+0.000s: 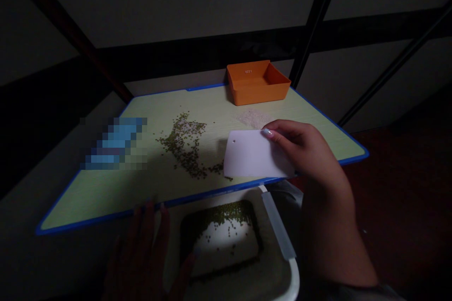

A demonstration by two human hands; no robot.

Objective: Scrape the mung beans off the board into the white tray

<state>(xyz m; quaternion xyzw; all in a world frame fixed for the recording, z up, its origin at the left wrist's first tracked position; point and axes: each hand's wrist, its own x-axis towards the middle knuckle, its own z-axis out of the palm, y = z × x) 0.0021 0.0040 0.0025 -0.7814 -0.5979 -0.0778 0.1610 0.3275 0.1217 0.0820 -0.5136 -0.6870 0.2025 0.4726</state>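
My right hand (300,150) pinches a thin white plastic scraper card (250,155) by its upper right corner, thumb on top. A small hole shows in the card's left part. It is tilted over the front part of a pale green board (123,202) with a blue rim. Left of the card lie scattered green beans (187,146), some close to its edge. Below the board's front edge, a white-rimmed container (293,277) has green beans inside. My left hand (141,254), in deep shadow, has its fingers spread beside the container, thumb over its left side; any grip is hidden.
An orange tray (259,94) stands at the board's back right. Pale whitish grains (252,117) lie in front of it. On the left is a blurred blue object (116,141). Dark-striped panels rise behind the board.
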